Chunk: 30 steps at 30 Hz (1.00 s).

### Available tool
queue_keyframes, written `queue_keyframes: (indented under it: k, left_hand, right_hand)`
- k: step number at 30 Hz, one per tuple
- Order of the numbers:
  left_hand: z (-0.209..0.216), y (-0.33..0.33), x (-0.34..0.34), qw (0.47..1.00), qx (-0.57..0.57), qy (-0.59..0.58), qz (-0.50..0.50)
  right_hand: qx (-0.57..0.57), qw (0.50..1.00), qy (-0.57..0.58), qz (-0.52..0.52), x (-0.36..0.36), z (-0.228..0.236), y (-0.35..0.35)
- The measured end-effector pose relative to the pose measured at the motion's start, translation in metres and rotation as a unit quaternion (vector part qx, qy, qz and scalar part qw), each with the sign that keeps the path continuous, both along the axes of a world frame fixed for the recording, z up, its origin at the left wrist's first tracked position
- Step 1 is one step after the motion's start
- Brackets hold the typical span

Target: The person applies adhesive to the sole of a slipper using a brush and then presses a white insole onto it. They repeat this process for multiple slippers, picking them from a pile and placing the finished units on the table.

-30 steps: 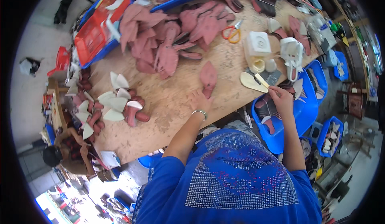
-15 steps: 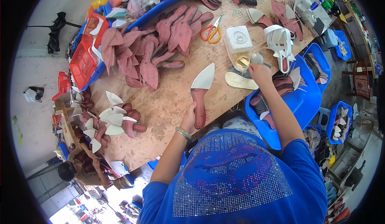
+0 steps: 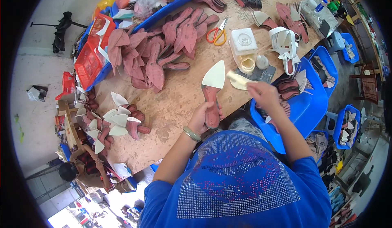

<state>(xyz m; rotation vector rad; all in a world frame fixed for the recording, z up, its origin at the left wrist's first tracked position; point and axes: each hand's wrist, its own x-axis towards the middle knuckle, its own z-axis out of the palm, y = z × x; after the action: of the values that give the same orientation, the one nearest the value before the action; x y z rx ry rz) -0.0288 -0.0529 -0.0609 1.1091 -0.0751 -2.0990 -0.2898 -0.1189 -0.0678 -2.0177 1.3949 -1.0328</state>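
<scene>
My left hand is wrapped round the heel end of a dark red shoe insole, whose pointed toe carries a white piece. It is held up over the table's front edge, toe pointing away from me. To its right, my right hand pinches a small glue brush, smeared by motion, its pale end toward the insole but apart from it. Partly under the brush lies a cream sole-shaped piece. Just beyond stands an open jar with cream paste round its rim, beside a white square tub.
Piled red insoles cover the table's left back, near orange-handled scissors. Several white-tipped insoles lie at left. White straps stand right of the jar. A blue bin of insoles sits by my right arm. Another person works at lower left.
My right hand has drawn the brush out of the jar and come nearer to me and leftward. My left hand has moved the insole slightly right and turned its white toe more face-up.
</scene>
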Motion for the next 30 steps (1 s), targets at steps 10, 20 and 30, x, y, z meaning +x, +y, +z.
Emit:
queue_keyframes:
  k: [10,20,30]
  left_hand:
    - [0.032,0.021,0.015,0.996,-0.043,0.069,0.025]
    - [0.060,0.049,0.036,0.992,-0.095,0.074,0.044]
    - [0.057,0.060,0.048,0.993,-0.095,0.037,0.052]
  right_hand:
    - [-0.094,0.994,0.054,-0.020,0.034,0.009,-0.020]
    - [-0.147,0.983,0.094,-0.050,0.074,0.032,-0.031]
    - [-0.148,0.988,0.052,-0.002,0.091,0.024,-0.015]
